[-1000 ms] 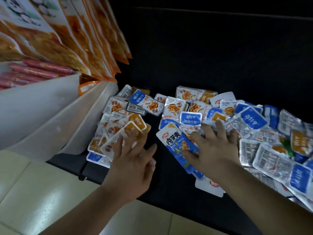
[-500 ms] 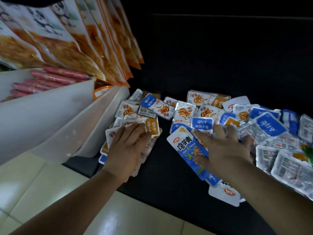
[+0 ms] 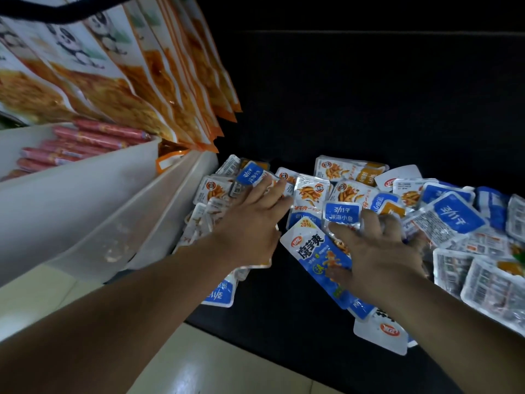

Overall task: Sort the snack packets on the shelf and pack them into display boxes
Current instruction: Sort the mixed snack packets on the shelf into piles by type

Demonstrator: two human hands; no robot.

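Looks like the sorting stage imo, nothing boxed yet. The snack packets [image 3: 443, 220] are heaped all over the dark shelf [image 3: 284, 308], blue and orange ones mixed tbh. Left hand [image 3: 250, 223] lies flat, fingers straight, pressing a small stack just beside the white bins [image 3: 85, 194]. Right hand [image 3: 375, 251] is spread over the middle of the heap, partly on a long blue packet [image 3: 309, 251] (fingers look bent, can't tell if it's actually gripping anything). Next move prob needs pulling one flavour out w/o dragging others off the front edge.
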